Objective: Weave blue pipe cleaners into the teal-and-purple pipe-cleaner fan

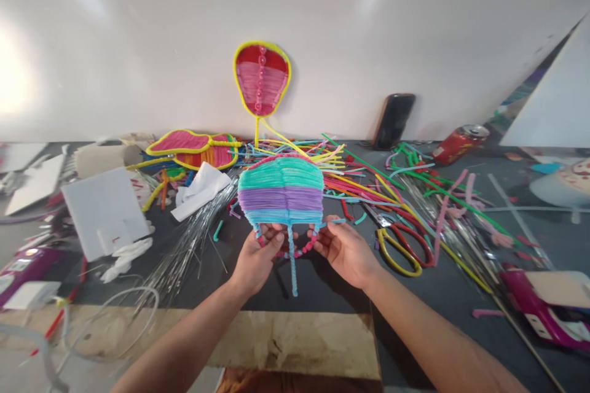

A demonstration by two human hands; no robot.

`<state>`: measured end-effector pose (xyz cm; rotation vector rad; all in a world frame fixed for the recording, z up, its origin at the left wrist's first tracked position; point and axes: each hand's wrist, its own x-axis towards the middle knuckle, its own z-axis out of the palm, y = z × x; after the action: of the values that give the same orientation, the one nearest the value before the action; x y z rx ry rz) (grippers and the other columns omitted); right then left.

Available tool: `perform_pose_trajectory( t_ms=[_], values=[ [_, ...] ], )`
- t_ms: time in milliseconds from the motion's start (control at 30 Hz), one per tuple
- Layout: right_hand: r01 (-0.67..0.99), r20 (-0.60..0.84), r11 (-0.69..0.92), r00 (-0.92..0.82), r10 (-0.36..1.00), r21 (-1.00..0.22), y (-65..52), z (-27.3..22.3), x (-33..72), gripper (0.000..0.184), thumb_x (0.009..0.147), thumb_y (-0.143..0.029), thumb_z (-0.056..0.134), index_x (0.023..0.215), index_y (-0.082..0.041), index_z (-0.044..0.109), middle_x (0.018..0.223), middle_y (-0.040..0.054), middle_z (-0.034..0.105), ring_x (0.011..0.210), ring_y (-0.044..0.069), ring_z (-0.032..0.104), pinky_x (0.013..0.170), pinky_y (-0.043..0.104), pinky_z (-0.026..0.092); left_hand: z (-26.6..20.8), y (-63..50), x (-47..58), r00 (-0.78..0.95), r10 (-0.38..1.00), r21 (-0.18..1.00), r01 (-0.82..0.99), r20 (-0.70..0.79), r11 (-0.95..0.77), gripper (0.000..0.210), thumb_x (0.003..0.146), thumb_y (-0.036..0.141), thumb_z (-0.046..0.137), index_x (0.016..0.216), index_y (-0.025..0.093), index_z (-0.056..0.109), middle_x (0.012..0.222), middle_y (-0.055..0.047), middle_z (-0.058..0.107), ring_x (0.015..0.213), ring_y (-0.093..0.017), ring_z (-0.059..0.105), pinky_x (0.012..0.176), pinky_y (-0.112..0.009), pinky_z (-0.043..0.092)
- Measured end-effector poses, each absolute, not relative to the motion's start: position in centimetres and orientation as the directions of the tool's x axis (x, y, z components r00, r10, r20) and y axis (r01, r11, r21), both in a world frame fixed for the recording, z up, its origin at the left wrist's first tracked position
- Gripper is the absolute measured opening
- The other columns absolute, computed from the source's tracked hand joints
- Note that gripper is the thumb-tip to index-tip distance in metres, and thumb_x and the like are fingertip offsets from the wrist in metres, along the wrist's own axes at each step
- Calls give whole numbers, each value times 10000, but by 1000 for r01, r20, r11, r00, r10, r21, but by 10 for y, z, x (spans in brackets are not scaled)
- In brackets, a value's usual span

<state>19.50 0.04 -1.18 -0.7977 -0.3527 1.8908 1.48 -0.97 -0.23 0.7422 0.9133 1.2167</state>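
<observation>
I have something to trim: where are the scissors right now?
In the head view, right of centre, the scissors lie on the dark table just to the right of the right hand, beside loose pipe cleaners.

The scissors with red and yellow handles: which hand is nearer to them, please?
Right. The right hand is just left of the scissors; the left hand is farther left, holding the striped piece at its left side.

I face a broad white panel (pixel 322 18) across the far side, streaked with reflected light, with a bright glare (pixel 10 89) at its left end. Below it I see a dark tabletop (pixel 325 298), a stained pale board (pixel 299 344) along the near edge. At far right, another white panel (pixel 553 89) slants.
</observation>
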Motion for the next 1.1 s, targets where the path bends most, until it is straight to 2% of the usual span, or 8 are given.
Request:
perform_pose_trajectory(
  t_ms=[200, 333, 500, 667, 733, 833, 967, 1100],
  values=[
    [-661, -416, -472, -257, 872, -583, 1, -13, 196, 174, 745, -255, 714, 836, -228, 568, 815, 4, 723, 760, 135, 697, 584, 186, 539, -8, -9, 10, 130, 972, 904, -359, -196, 231, 317, 746, 277, 708, 1019, 189, 572, 1050, -84, 674, 887, -232, 661, 684, -299, 515],
    [-663, -441, -510, -289, 850, -548, 0, -12, 197, 128, 772, -227, 689, 868, -205, 607, 763, 3, 709, 724, 126, 698, 515, 154, 528, -13, -9, 8, 149, 977, 921, -335, -155, 197, 258, 763, 286, 691, 991, 185, 623, 1023, -80, 694, 898, -236, 659, 727, -320, 512],
    [-686, -406, -502, -316, 858, -526, -1, -10, 196, 84, 778, -214, 682, 833, -181, 627, 769, 14, 703, 761, 153, 707, 642, 214, 582, -10, -8, 9, 166, 971, 910, -351, -172, 221, 262, 744, 286, 712, 972, 175, 645, 994, -82, 699, 882, -226, 658, 720, -302, 503],
    [-720, -324, -423, -282, 903, -551, -1, -8, 195, 106, 780, -247, 692, 843, -192, 627, 787, 3, 693, 763, 145, 704, 652, 216, 583, -2, -9, 8, 273, 952, 879, -409, -137, 244, 386, 677, 237, 770, 1036, 185, 638, 1079, -92, 662, 944, -221, 630, 817, -311, 493],
    [-726, -290, -386, -262, 921, -569, -1, -6, 195, 121, 772, -263, 702, 842, -199, 626, 784, -4, 689, 759, 143, 703, 653, 218, 583, -2, -10, 8, 325, 932, 875, -388, -162, 288, 447, 661, 204, 779, 1081, 208, 626, 1122, -88, 640, 958, -220, 617, 799, -313, 511],
    [-730, -243, -356, -262, 934, -584, -2, -3, 195, 149, 749, -276, 726, 835, -208, 625, 778, -8, 692, 768, 145, 703, 654, 215, 580, -5, -11, 9, 338, 903, 857, -348, -264, 380, 334, 699, 224, 755, 1015, 200, 651, 979, -70, 672, 855, -196, 634, 695, -298, 543],
    [-720, -230, -371, -291, 929, -587, -3, -3, 195, 149, 748, -282, 726, 826, -211, 621, 788, -7, 693, 787, 149, 702, 665, 226, 577, -7, -11, 11, 304, 884, 821, -350, -356, 451, 201, 682, 253, 772, 818, 146, 669, 708, -25, 660, 661, -144, 636, 664, -292, 551],
    [-700, -268, -414, -315, 910, -582, -3, -5, 195, 161, 751, -282, 720, 837, -200, 611, 792, 0, 688, 777, 141, 695, 658, 218, 568, -5, -11, 11, 326, 868, 799, -361, -374, 480, 217, 661, 254, 788, 803, 143, 666, 681, -18, 652, 643, -139, 634, 650, -298, 560]
  ],
)
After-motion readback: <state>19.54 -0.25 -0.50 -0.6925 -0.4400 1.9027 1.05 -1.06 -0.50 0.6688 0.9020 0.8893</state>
